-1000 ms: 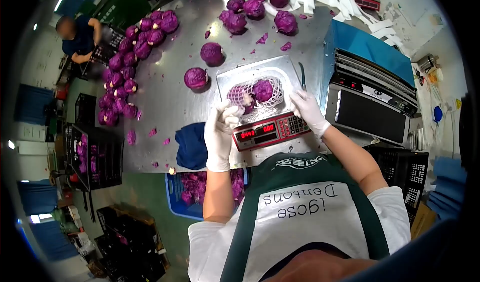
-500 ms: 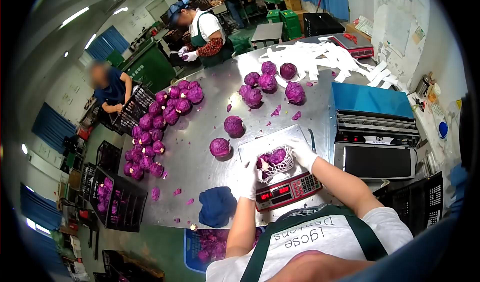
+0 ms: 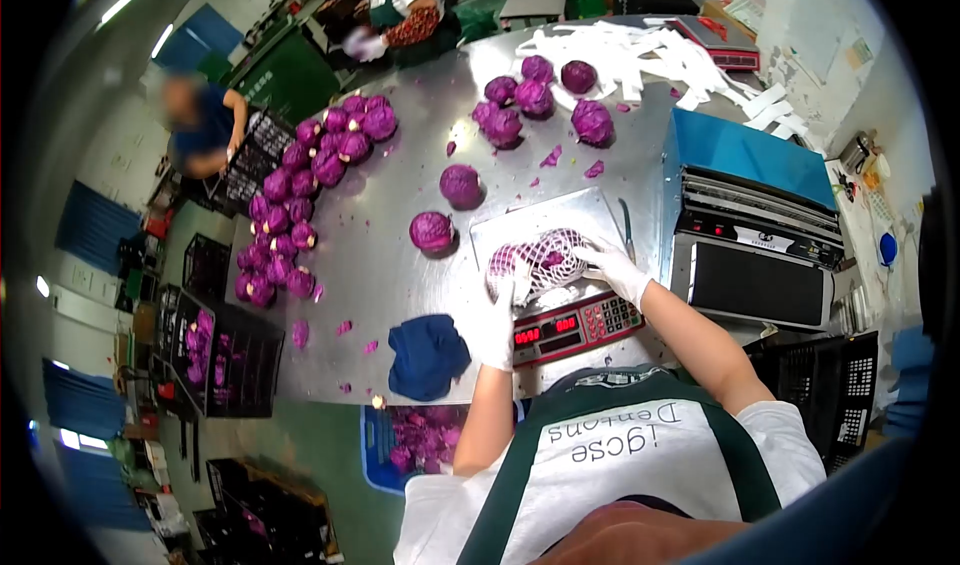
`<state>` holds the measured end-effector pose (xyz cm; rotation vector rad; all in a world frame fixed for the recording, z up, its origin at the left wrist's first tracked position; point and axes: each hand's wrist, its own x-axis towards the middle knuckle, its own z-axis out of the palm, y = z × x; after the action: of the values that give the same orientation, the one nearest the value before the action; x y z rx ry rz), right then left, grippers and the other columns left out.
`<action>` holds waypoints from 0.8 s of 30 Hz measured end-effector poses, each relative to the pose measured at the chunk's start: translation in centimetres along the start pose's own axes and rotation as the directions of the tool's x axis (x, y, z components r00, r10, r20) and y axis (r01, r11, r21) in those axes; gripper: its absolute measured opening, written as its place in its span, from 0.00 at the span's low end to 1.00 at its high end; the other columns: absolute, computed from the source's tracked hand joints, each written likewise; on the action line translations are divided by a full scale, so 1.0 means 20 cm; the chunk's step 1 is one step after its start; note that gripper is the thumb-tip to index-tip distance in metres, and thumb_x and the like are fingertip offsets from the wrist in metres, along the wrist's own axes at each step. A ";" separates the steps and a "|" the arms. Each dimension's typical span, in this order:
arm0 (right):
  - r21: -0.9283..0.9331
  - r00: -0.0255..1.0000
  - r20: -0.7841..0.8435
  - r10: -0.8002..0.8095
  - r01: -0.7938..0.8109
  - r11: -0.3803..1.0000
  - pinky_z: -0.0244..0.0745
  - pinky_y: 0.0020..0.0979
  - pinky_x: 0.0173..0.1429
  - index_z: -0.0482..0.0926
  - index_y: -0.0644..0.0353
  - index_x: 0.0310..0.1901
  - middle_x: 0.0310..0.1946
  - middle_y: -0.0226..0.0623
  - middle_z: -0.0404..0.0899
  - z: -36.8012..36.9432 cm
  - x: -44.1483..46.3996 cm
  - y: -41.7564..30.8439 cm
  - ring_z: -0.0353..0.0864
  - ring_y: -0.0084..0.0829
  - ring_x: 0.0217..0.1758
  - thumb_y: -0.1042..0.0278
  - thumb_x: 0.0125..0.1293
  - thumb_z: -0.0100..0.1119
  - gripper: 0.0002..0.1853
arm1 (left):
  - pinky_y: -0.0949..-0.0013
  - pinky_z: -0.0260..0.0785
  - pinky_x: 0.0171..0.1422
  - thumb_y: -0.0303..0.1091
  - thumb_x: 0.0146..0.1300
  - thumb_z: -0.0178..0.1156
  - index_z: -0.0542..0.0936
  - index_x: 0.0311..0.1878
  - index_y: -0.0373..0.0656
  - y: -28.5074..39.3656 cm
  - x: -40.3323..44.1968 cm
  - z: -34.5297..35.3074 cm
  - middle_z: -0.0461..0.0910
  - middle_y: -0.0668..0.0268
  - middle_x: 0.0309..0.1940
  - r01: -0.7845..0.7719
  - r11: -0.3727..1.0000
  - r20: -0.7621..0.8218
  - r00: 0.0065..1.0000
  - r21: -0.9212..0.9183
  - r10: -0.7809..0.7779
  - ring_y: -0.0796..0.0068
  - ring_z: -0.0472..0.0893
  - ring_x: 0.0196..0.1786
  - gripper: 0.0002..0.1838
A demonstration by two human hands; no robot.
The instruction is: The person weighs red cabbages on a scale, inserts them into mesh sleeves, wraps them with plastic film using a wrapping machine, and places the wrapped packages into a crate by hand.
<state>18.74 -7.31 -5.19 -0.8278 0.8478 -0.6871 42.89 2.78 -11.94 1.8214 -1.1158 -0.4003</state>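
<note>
White netting wraps purple cabbage (image 3: 550,257) above the pan of a red digital scale (image 3: 575,327). My left hand (image 3: 490,327), in a white glove, grips the near left end of the net. On the right end, the gloved fingers of my right hand (image 3: 618,273) are closed around the net. Some of the cabbage shows through the mesh, and my left fingertips are partly hidden. Two loose purple cabbages, a nearer one (image 3: 432,232) and a farther one (image 3: 461,187), sit left of the scale. A knife (image 3: 627,227) lies right of the pan.
Purple cabbages are heaped at the table's left (image 3: 290,210), with several more at the back (image 3: 535,98). White net sleeves (image 3: 600,50) lie behind. A blue sealing machine (image 3: 750,165) stands right. Blue cloth (image 3: 427,357) lies near the front edge, above a blue crate (image 3: 372,455). Two co-workers stand beyond.
The net and cabbage have turned and stretched out leftward between my hands, and the net covers more of the cabbage. The scale's red digits have changed. My view has tilted downward.
</note>
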 end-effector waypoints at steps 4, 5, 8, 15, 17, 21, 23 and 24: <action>-0.157 0.996 -0.070 0.058 -0.069 0.985 0.72 0.26 0.49 0.67 0.57 0.65 0.48 0.35 0.78 0.02 -0.05 0.05 0.78 0.24 0.44 0.54 0.62 0.67 0.33 | 0.65 0.61 0.68 0.38 0.66 0.59 0.65 0.69 0.36 0.22 0.00 -0.04 0.70 0.52 0.63 -0.028 0.996 0.042 0.999 0.082 0.024 0.63 0.70 0.65 0.31; -0.161 0.992 -0.071 0.105 -0.115 0.980 0.72 0.24 0.46 0.66 0.58 0.65 0.45 0.34 0.78 0.01 -0.06 0.08 0.77 0.23 0.40 0.53 0.61 0.67 0.34 | 0.65 0.61 0.68 0.38 0.66 0.59 0.65 0.69 0.36 0.21 0.02 -0.03 0.71 0.52 0.63 -0.006 1.000 0.065 0.998 -0.010 0.007 0.63 0.70 0.65 0.31; -0.277 0.990 -0.057 0.128 -0.139 0.951 0.73 0.23 0.40 0.64 0.60 0.67 0.40 0.33 0.78 0.03 -0.13 0.10 0.76 0.21 0.35 0.52 0.61 0.68 0.38 | 0.65 0.61 0.69 0.37 0.66 0.58 0.62 0.71 0.36 0.18 0.08 -0.02 0.70 0.52 0.63 -0.071 0.997 0.105 0.992 -0.013 0.072 0.64 0.71 0.64 0.33; -0.227 0.996 -0.080 0.042 -0.059 0.972 0.72 0.18 0.31 0.71 0.61 0.63 0.33 0.29 0.80 -0.05 -0.21 0.10 0.75 0.16 0.27 0.58 0.65 0.64 0.27 | 0.68 0.70 0.60 0.27 0.61 0.58 0.64 0.70 0.37 0.29 0.18 0.15 0.69 0.56 0.63 -0.008 0.937 0.239 0.966 -0.349 0.098 0.67 0.73 0.61 0.32; -0.162 0.993 -0.115 -0.025 0.006 0.987 0.73 0.18 0.30 0.72 0.62 0.60 0.33 0.31 0.81 -0.13 -0.28 0.03 0.77 0.16 0.26 0.57 0.66 0.63 0.26 | 0.68 0.70 0.60 0.27 0.61 0.56 0.64 0.69 0.37 0.41 0.19 0.27 0.69 0.56 0.63 0.013 0.919 0.304 0.946 -0.394 0.116 0.67 0.73 0.61 0.31; -0.129 0.985 -0.124 -0.118 0.101 0.986 0.72 0.20 0.27 0.59 0.62 0.69 0.36 0.34 0.81 -0.42 -0.48 -0.27 0.77 0.17 0.25 0.62 0.62 0.67 0.37 | 0.66 0.58 0.72 0.30 0.64 0.52 0.64 0.70 0.38 0.92 0.17 0.54 0.67 0.58 0.66 0.026 0.865 0.395 0.896 -0.502 0.202 0.67 0.68 0.67 0.30; -0.167 0.977 -0.140 -0.164 0.140 0.976 0.74 0.21 0.28 0.54 0.63 0.70 0.37 0.38 0.82 -0.63 -0.56 -0.42 0.78 0.19 0.26 0.62 0.63 0.66 0.40 | 0.67 0.57 0.72 0.33 0.66 0.54 0.64 0.70 0.40 1.20 0.17 0.75 0.68 0.57 0.66 0.013 0.840 0.428 0.864 -0.543 0.263 0.67 0.69 0.66 0.29; -0.151 0.969 -0.158 -0.191 0.167 0.974 0.74 0.22 0.28 0.53 0.64 0.71 0.38 0.39 0.82 -0.72 -0.60 -0.50 0.78 0.19 0.26 0.62 0.63 0.66 0.41 | 0.67 0.56 0.72 0.34 0.66 0.55 0.63 0.70 0.40 1.31 0.21 0.90 0.68 0.57 0.66 -0.025 0.805 0.434 0.832 -0.593 0.346 0.66 0.68 0.67 0.30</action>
<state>-1.29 -7.76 1.76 -0.9875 0.9921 -0.8767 19.49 -14.43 1.53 1.0646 -1.3516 -1.0394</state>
